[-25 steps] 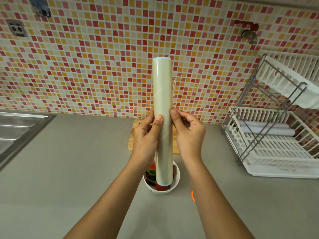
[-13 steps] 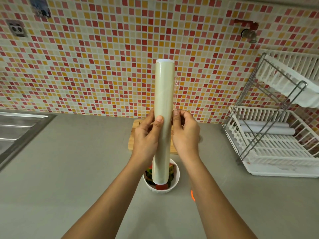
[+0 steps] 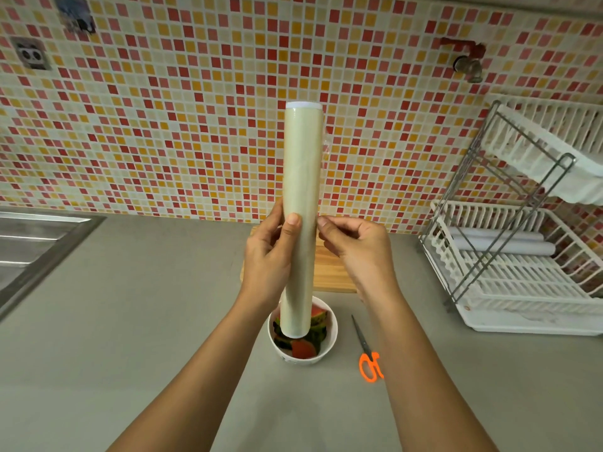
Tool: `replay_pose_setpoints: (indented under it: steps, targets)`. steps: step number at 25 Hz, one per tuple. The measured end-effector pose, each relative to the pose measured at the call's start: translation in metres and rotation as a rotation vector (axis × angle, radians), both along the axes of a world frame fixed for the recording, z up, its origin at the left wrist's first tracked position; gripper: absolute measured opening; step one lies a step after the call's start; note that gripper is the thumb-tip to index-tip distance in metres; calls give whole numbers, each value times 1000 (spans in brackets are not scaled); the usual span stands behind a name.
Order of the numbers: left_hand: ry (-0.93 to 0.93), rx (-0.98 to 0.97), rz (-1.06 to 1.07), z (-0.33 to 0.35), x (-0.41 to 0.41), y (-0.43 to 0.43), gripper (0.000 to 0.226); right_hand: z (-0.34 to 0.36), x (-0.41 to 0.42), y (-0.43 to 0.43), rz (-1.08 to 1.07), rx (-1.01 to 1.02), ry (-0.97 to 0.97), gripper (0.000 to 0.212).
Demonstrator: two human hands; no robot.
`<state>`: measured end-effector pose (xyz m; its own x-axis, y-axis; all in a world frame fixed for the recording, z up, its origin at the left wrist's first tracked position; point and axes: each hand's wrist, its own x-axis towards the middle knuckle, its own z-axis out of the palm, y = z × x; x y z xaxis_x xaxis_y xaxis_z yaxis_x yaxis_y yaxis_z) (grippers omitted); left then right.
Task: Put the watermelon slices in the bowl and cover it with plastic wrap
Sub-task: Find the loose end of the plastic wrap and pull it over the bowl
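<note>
Plastic wrap roll [image 3: 301,220]: long axis 12-to-6, left hand [image 3: 269,261] clasping mid-roll; right hand [image 3: 357,252] at 3 o'clock, fingertips [image 3: 323,223] pinched at film edge, above bowl [image 3: 329,345].

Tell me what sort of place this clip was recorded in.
Most likely a home kitchen: a mosaic-tiled backsplash with a wall tap, a steel sink set into the grey counter, and a white dish rack at the right.
</note>
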<state>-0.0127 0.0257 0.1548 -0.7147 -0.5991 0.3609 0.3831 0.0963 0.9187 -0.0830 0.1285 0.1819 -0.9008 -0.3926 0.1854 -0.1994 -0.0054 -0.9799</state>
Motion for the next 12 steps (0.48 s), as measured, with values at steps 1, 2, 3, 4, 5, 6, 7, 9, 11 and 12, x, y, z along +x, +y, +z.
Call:
replay_pose_setpoints:
  steps: [1, 2, 3, 4, 5, 6, 7, 9, 11, 12]
  targets:
    - [-3, -32, 0, 1, 1, 0, 28, 1, -1, 1, 14, 6, -32, 6]
    - [-2, -52, 1, 2, 1, 1, 28, 2, -2, 2, 28, 5, -64, 7]
    - [2, -59, 1, 3, 2, 2, 28, 3, -2, 3, 34, 0, -76, 6]
    - [9, -61, 1, 3, 2, 2, 28, 3, -1, 3, 26, -6, -64, 2]
    - [17, -64, 1, 4, 2, 3, 28, 3, -1, 3, 7, -4, -27, 1]
    - [22, -68, 4, 4, 1, 4, 28, 2, 0, 3, -11, -1, 12, 3]
    - [25, -70, 8, 4, 1, 5, 29, 1, 2, 3, -26, 3, 47, 3]
    - [38, -55, 3, 4, 0, 6, 28, 0, 3, 2, -47, 25, 106, 3]
    - [44, -11, -6, 3, 1, 7, 25, -1, 3, 1, -58, 59, 156, 6]
    - [48, 28, -18, 4, 1, 7, 24, -1, 4, 1, -48, 44, 144, 8]
